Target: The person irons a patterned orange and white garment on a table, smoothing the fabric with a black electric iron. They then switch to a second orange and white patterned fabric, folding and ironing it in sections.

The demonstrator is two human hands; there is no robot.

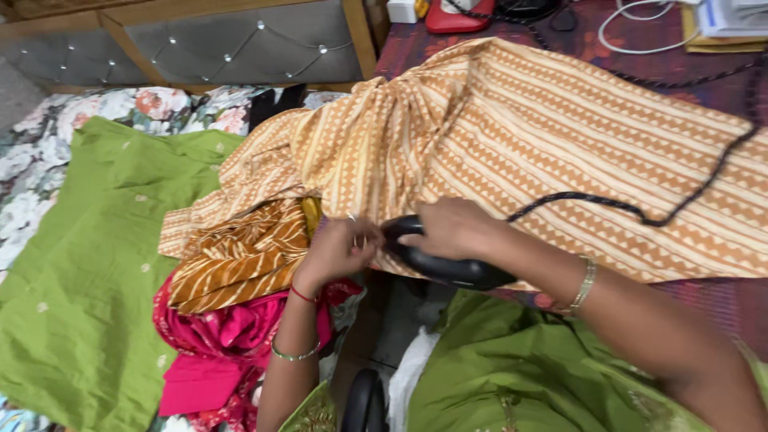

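Crowded bed: right hand (452, 228) grips iron (444, 268) at cloth (560, 136) edge.

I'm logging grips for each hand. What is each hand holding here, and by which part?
The right hand grips the black iron by its handle. The left hand pinches the edge of the striped orange cloth beside it.

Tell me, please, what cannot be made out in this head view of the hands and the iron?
- Iron: its soleplate is hidden by the right hand and striped cloth.
- Left hand: fingertips are tucked into cloth folds, so its grip is unclear.
- Red object and white cable: cut off by the top edge.
- Dark round thing: cut off by the bottom edge.
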